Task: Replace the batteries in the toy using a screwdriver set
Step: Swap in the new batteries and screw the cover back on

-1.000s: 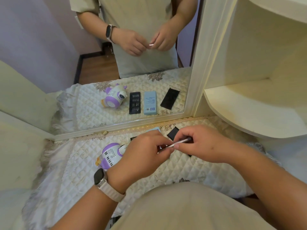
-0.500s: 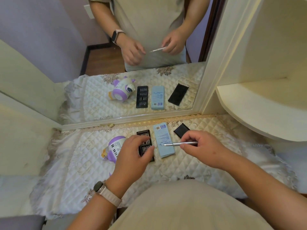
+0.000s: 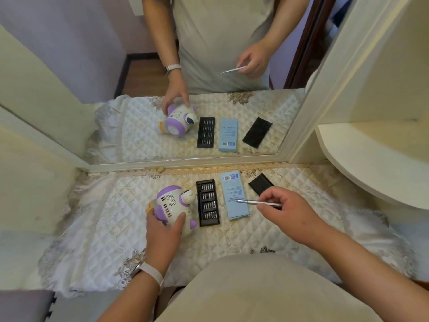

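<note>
A white and purple toy (image 3: 171,204) lies on its side on the quilted cloth, its vented back facing up. My left hand (image 3: 163,231) grips its near side, thumb and fingers around the body. To the toy's right lies a black tray of screwdriver bits (image 3: 208,202). My right hand (image 3: 286,211) pinches a slim silver screwdriver (image 3: 253,202) that points left, its tip over a light blue box (image 3: 234,196).
A black lid (image 3: 260,183) lies right of the blue box. A mirror (image 3: 185,77) stands along the back edge and repeats the scene. A cream shelf (image 3: 371,163) juts out at the right. The quilted cloth (image 3: 104,228) hangs over the front edge.
My left hand left the screwdriver tip, passed over the bit tray and has taken hold of the toy. My right hand keeps the screwdriver and has shifted slightly right.
</note>
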The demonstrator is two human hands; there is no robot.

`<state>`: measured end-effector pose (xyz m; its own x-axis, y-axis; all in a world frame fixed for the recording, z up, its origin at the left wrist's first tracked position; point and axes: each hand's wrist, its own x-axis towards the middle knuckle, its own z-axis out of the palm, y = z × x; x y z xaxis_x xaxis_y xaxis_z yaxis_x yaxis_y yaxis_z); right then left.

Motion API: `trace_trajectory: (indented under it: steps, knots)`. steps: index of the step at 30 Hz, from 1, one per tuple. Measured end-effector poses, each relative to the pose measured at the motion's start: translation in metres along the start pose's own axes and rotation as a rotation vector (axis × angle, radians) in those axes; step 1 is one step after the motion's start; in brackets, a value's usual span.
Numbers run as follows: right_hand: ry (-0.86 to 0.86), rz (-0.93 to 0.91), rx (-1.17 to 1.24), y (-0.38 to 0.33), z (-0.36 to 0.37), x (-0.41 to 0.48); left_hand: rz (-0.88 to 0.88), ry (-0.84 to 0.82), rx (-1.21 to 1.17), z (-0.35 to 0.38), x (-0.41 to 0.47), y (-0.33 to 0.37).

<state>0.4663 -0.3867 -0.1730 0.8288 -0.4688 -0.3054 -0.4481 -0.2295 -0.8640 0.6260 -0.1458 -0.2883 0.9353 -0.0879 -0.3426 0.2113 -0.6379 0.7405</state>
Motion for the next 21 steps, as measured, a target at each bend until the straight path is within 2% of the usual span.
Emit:
trace_trajectory:
  steps: [4, 12, 21]
  knots:
    - [-0.004, 0.047, -0.018, 0.0, 0.004, -0.003, -0.058, -0.09, -0.075, 0.005, 0.01, -0.008]
    - [0.047, 0.043, -0.005, -0.014, 0.018, -0.008, -0.04, -0.149, -0.198, 0.001, 0.023, -0.008]
    - [0.104, -0.143, -0.156, -0.071, 0.045, -0.014, 0.021, -0.317, -0.558, -0.034, 0.025, 0.035]
